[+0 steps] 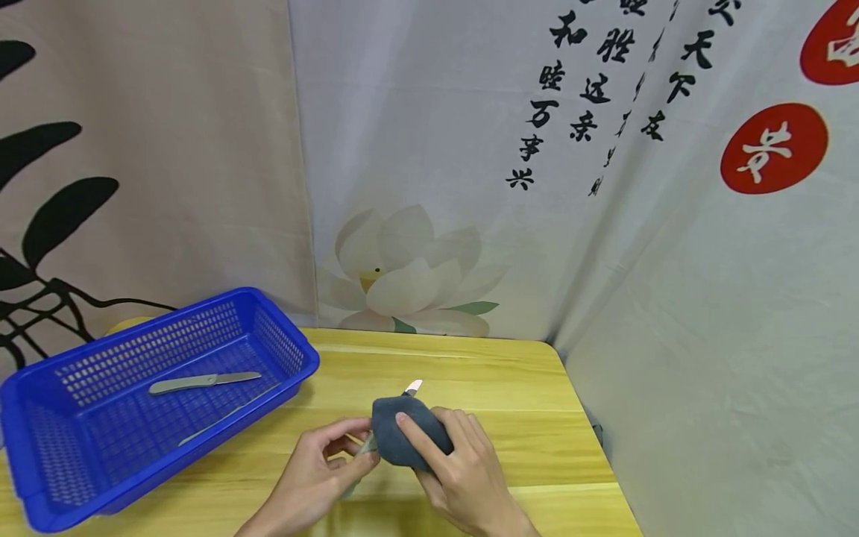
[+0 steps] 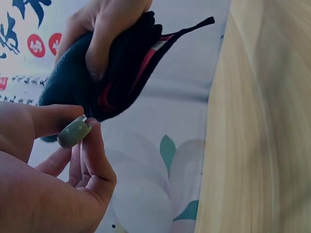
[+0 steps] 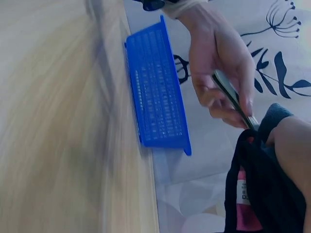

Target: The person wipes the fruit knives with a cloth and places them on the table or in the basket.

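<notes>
A knife with a pale green handle [image 3: 227, 91] is pinched by its handle between the thumb and fingers of my left hand [image 1: 315, 466]. Its bright blade tip [image 1: 414, 386] sticks out beyond a folded dark blue-grey cloth [image 1: 396, 429], which hides most of the blade. My right hand [image 1: 466, 466] grips the cloth round the blade, thumb lying on top. Seen from the left wrist, the cloth has a red-pink inner edge, a small white label and a dark loop [image 2: 197, 26]. Both hands are above the wooden table, close together.
At the left stands a blue plastic basket [image 1: 161, 477] with a second knife [image 1: 204, 382], also pale-handled, lying in it. A thin pale strip [image 1: 228, 415] shows near its front wall. The yellow wooden table [image 1: 537, 432] meets printed curtains [image 1: 429, 134] behind and at the right.
</notes>
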`<state>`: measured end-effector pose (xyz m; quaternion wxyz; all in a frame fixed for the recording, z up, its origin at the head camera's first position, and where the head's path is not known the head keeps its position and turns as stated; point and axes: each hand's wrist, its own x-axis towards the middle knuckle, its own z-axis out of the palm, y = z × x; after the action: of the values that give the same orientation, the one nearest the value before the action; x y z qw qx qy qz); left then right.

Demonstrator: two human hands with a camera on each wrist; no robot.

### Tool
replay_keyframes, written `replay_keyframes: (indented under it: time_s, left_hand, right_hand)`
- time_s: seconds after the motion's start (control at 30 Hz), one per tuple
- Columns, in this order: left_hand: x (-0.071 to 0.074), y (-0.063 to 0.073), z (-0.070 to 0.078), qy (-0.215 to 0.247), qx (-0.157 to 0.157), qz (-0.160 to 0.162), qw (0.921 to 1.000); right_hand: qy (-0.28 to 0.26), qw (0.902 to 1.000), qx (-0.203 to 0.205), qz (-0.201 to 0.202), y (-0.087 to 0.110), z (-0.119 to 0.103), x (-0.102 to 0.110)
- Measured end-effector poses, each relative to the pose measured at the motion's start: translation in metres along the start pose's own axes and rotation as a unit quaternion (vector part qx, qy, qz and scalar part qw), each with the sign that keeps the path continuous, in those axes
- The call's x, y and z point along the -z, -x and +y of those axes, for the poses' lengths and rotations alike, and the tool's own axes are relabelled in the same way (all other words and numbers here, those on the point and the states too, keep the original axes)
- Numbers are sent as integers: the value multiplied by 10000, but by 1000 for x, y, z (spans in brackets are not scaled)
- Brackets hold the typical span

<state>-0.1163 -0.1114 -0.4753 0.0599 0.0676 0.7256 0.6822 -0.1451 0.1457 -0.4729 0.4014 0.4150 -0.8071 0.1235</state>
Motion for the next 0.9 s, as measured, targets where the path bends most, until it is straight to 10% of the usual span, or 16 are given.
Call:
replay_keyframes:
  time_s: [0.9]
  left_hand:
    - [9,5,-4,-141,-178,-391,9990]
  right_hand:
    - [388,9982,-445,39,0,23,-5]
